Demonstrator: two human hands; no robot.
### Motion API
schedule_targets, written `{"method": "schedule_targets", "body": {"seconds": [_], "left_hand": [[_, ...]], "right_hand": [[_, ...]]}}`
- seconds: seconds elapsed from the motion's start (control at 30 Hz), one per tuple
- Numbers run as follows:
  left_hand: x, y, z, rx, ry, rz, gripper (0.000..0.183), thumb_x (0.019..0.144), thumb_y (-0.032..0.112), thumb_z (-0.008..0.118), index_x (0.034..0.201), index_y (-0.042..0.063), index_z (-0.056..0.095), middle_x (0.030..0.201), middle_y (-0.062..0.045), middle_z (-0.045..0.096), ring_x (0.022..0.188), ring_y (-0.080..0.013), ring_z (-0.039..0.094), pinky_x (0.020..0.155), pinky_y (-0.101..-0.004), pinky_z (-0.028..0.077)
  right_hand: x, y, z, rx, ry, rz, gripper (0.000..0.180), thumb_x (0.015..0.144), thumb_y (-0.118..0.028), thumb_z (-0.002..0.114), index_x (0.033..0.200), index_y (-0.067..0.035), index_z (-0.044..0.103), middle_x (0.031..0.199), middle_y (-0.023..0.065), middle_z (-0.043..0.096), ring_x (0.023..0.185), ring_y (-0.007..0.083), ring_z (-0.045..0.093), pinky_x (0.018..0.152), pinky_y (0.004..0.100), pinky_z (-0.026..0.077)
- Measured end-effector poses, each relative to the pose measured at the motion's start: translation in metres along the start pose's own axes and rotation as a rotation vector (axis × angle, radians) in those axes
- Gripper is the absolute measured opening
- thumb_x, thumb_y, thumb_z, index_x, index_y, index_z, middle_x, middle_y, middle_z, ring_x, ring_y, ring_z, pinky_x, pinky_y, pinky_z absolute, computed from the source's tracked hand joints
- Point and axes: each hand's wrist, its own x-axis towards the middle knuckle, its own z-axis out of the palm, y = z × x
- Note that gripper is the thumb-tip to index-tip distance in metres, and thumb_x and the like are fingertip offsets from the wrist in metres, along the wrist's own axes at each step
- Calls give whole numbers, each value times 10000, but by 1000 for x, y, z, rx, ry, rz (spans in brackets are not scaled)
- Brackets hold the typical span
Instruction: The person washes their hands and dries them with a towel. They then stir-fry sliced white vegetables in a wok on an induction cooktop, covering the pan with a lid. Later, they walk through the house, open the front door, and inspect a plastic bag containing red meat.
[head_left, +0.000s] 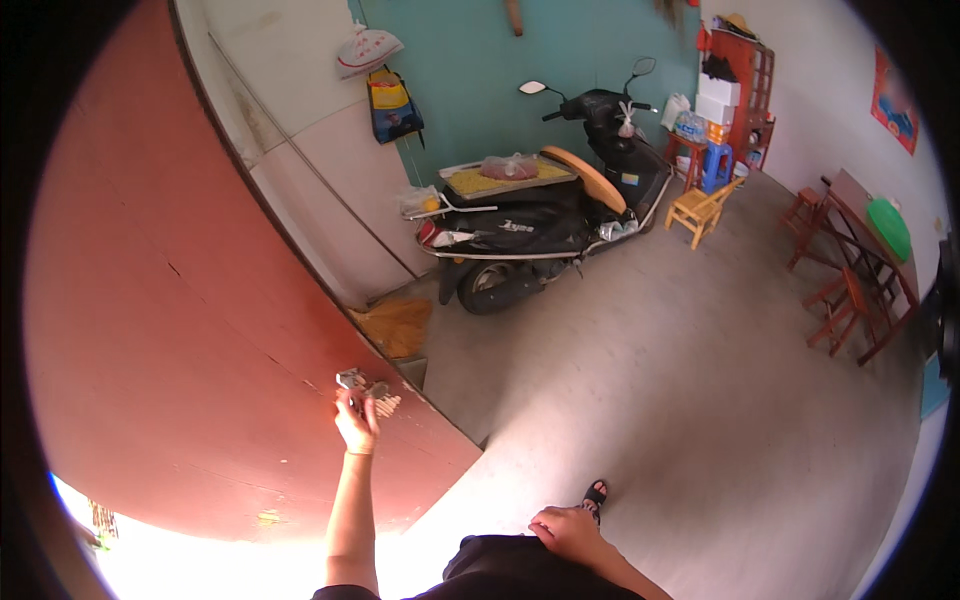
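Observation:
My left hand (357, 429) reaches forward to a red wooden door (187, 315), its fingers closed around a metal door latch (351, 379) near the door's edge. My fingers partly hide the latch. Beside it the wood is chipped into a pale, splintered patch (388, 406). My right hand (568, 531) rests in front of my body at waist height, beside my dark shirt (510, 570). Its fingers are curled, and I cannot tell whether anything is inside them.
Past the door a black motor scooter (525, 225) stands by the wall, bearing a tray of yellow grains (469, 182). A straw broom (397, 326) lies behind the door's edge. Farther right are a small wooden chair (701, 210), a red stool (844, 304) and a folded table (855, 232).

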Motion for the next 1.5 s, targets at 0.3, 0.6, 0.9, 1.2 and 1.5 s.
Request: {"method": "schedule_targets", "body": {"seconds": [0.3, 0.6, 0.9, 1.2, 1.5], "left_hand": [[32, -55, 41, 341, 343, -365, 220, 960, 185, 501, 1057, -4, 558, 812, -135, 598, 743, -286, 578, 654, -398, 452], [58, -94, 52, 532, 216, -456, 330, 980, 290, 432, 862, -7, 514, 638, -229, 523, 585, -423, 512, 537, -480, 374], [79, -116, 84, 544, 564, -530, 325, 956, 297, 532, 1002, -15, 609, 698, -142, 592, 580, -205, 482, 563, -351, 429], [101, -147, 103, 490, 1206, -739, 424, 880, 411, 631, 1017, 16, 702, 964, -110, 704, 845, -202, 649, 766, -315, 507], [106, -130, 110, 444, 1224, -792, 486, 907, 450, 567, 999, -8, 700, 917, -113, 708, 814, -218, 658, 731, -343, 534]], "right_hand": [[68, 90, -105, -73, -45, -66, 151, 840, -231, 596, 765, -100, 596, 751, 71, 641, 651, 290, 623, 570, 400, 491], [137, 163, -114, 79, -277, -213, 169, 853, -239, 590, 778, -87, 585, 748, 74, 615, 679, 283, 621, 592, 402, 491], [255, 247, -164, -24, -285, -186, 154, 846, -234, 604, 780, -95, 598, 746, 73, 625, 667, 291, 621, 571, 409, 494], [375, 297, -199, -67, -232, -100, 123, 829, -225, 624, 776, -115, 609, 754, 70, 643, 680, 290, 626, 564, 409, 496], [481, 320, -184, 54, -456, -221, 158, 856, -251, 571, 819, -102, 608, 791, 76, 647, 708, 303, 632, 595, 419, 498]]}}
